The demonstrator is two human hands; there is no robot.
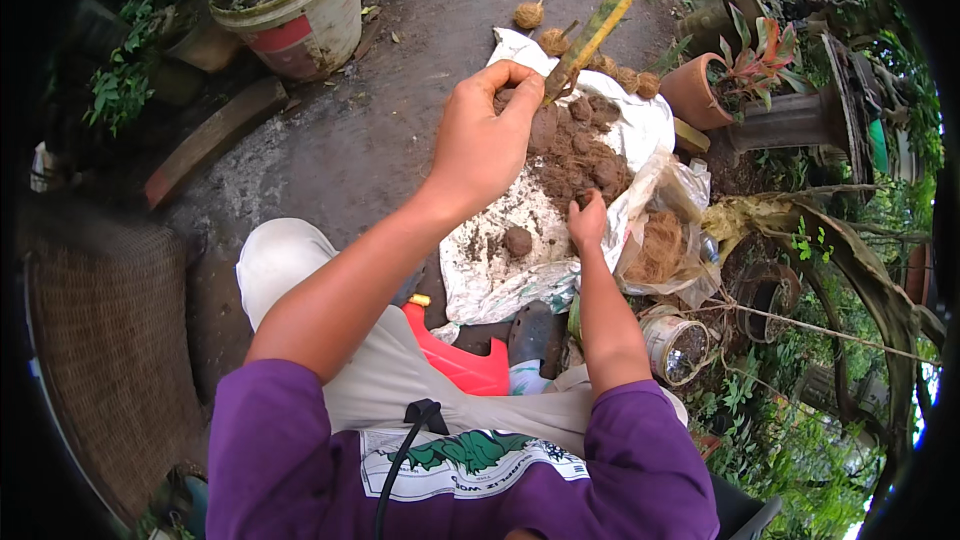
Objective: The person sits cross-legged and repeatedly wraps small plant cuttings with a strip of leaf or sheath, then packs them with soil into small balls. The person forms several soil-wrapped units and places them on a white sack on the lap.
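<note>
My left hand [487,131] is raised over the sheet, its fingers pinching the lower end of a yellow-green plant stem piece [600,34] that slants up to the right. My right hand [587,217] reaches down to the edge of a heap of brown soil and fibre [574,157], its fingertips at a dark clump; whether it grips the clump cannot be told. The heap lies on a white woven plastic sack [540,199]. One round soil ball [517,241] rests apart on the sack, nearer to me. Several fibre-wrapped balls [529,15] lie along the far edge.
A clear plastic bag of brown coconut fibre [656,251] is right of the sack. Beyond it stand a small bucket [675,349] and a terracotta pot [697,90] with a reddish plant. A large planter [300,22] is at upper left, a wicker chair [112,360] at left, a red plastic object [457,360] between my legs.
</note>
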